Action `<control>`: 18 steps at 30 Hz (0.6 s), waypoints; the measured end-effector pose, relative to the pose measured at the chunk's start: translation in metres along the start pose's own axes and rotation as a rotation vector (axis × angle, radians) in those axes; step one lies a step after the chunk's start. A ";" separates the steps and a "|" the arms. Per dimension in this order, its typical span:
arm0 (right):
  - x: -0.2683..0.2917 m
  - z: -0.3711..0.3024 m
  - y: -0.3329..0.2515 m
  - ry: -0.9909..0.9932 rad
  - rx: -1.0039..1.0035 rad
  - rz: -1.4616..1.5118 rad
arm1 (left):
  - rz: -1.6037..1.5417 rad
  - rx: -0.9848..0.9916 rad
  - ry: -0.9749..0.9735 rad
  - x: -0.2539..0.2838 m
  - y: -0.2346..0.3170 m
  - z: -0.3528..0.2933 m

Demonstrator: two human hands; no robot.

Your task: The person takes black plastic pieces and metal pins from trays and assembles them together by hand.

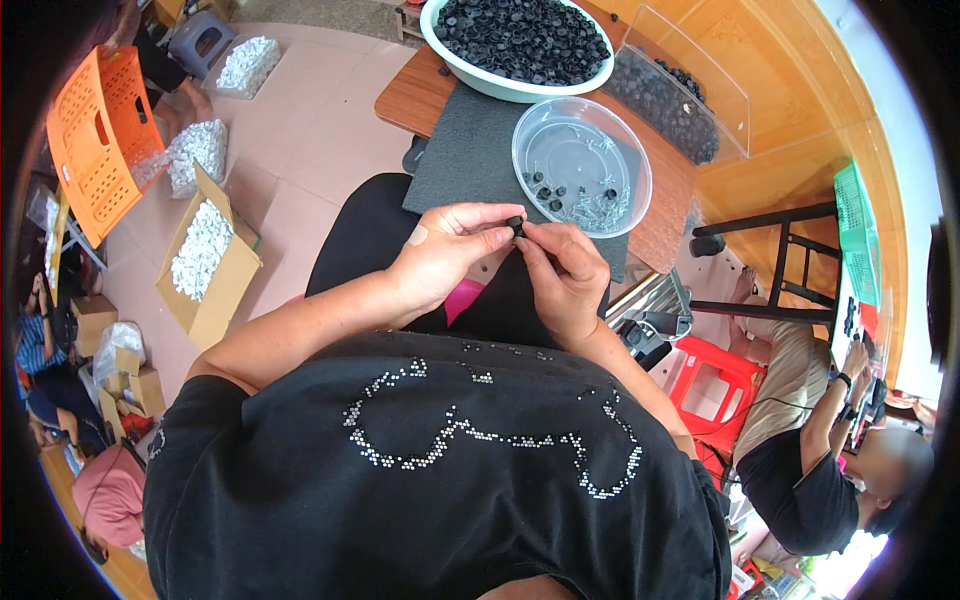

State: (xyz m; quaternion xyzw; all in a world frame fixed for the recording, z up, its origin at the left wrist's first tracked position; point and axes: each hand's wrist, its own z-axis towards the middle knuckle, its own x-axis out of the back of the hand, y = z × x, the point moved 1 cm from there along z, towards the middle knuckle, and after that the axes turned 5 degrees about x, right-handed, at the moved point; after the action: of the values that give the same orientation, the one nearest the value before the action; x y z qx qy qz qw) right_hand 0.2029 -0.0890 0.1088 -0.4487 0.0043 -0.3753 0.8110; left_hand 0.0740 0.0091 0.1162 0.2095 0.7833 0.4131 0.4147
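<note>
Shiny dots (400, 461) trim a soft black shirt (420, 530). Left hand (438, 256) and right hand (568, 282) pinch one small black cap (515, 223) near a round clear tub (565, 135); the wood table (662, 222) has room along its right edge.

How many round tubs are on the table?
2: a white tub heaped with black caps, farther off; a clear tub, nearer the right hand. I see no others.

left hand (440, 252) and right hand (568, 275) pinch a small black part (515, 223) near a clear round tub (572, 122) (similar black parts (543, 193) lie inside).
</note>
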 end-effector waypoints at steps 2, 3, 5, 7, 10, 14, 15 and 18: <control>0.002 0.001 -0.001 -0.013 0.020 -0.018 | 0.113 -0.003 0.029 0.000 0.000 -0.001; 0.003 0.002 -0.001 -0.026 0.038 -0.036 | 0.148 -0.036 0.029 0.000 0.000 -0.001; 0.003 0.002 -0.004 -0.040 -0.078 0.064 | 0.183 -0.069 0.027 0.001 -0.002 -0.001; 0.001 0.001 -0.002 -0.053 -0.195 0.164 | 0.121 -0.074 -0.001 0.001 -0.002 0.000; -0.005 -0.002 0.003 0.003 -0.438 0.521 | 0.133 -0.071 0.001 -0.001 -0.001 -0.001; -0.008 -0.003 0.004 -0.012 -0.508 0.722 | 0.184 -0.056 -0.018 0.000 0.000 -0.003; -0.009 -0.004 0.004 -0.027 -0.511 0.743 | 0.156 -0.094 -0.030 -0.001 0.000 -0.003; -0.012 -0.006 0.005 -0.024 -0.457 0.724 | 0.096 -0.152 -0.041 0.000 -0.006 -0.003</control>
State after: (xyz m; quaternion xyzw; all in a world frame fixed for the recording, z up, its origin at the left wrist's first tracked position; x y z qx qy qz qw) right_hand 0.1947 -0.0845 0.0978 -0.5908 0.2351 -0.0508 0.7702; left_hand 0.0716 0.0045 0.1118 0.2229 0.7299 0.4864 0.4254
